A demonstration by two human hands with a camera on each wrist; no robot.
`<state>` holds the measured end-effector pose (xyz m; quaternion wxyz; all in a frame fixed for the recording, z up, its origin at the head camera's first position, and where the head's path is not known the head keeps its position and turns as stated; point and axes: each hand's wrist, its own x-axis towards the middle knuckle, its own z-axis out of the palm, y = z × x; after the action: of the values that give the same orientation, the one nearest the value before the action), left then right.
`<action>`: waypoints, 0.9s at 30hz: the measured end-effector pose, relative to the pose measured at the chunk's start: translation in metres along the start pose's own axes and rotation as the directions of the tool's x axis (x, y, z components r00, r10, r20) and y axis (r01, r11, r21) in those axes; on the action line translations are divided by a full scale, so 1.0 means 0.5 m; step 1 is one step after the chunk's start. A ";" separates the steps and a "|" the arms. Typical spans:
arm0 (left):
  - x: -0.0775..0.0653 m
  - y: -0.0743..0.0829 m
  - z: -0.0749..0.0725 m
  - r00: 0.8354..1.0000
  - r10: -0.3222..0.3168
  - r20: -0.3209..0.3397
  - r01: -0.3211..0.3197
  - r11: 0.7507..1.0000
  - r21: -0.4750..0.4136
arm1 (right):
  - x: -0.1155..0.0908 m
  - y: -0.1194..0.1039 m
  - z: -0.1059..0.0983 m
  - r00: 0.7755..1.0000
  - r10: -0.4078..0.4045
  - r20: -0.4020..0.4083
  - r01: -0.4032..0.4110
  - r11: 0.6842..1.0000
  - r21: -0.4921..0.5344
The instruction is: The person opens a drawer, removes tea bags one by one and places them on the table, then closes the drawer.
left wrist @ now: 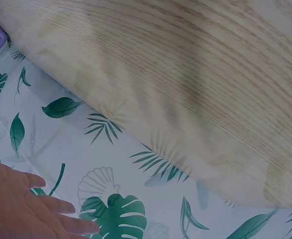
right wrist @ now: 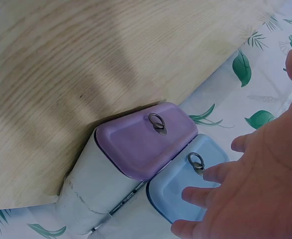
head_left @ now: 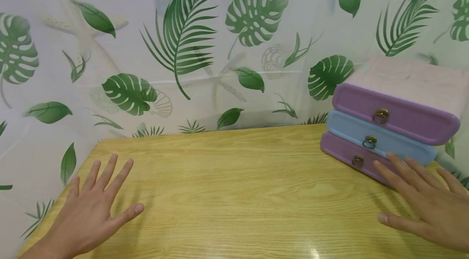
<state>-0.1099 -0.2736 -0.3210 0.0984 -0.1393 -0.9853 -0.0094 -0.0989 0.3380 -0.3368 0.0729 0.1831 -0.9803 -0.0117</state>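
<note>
My left hand (head_left: 89, 214) hovers over the left side of the wooden table (head_left: 227, 181), fingers straight and spread, holding nothing. On the right, my right hand (head_left: 428, 206) is also spread and holds nothing; its fingers overlap the lower fronts of a stack of three drawers in the head view. The top drawer (head_left: 395, 114) has a purple front and a pale pink top. Below it sit a blue-fronted drawer (head_left: 344, 125) and another purple-fronted drawer (head_left: 337, 148). Each front carries a bronze ring pull, and all look closed. The right hand hides part of the lower two.
A white cloth (head_left: 205, 108) printed with green leaves and pale shells hangs behind the table. The table's back edge meets it, and its left edge slants toward me. In the right wrist view, the drawers' pale sides (right wrist: 96, 184) stand on the wood.
</note>
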 end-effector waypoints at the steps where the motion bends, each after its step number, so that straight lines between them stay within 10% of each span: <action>1: 0.001 0.000 0.001 1.000 0.004 -0.004 -0.004 1.000 -0.001 | 0.000 0.000 0.000 1.000 0.002 0.003 -0.002 1.000 -0.001; 17: 0.009 0.008 0.012 0.999 0.032 -0.007 -0.032 0.999 -0.010 | -0.015 0.001 -0.005 0.997 0.012 -0.072 -0.011 1.000 0.013; 27: 0.020 0.030 0.035 0.999 0.032 0.013 -0.031 0.998 -0.058 | 0.019 -0.024 -0.049 1.000 -0.014 0.018 0.013 1.000 0.014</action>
<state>-0.1186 -0.2556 -0.3361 0.0878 -0.1577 -0.9829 -0.0353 -0.0997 0.3235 -0.3117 0.0628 0.1902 -0.9797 -0.0068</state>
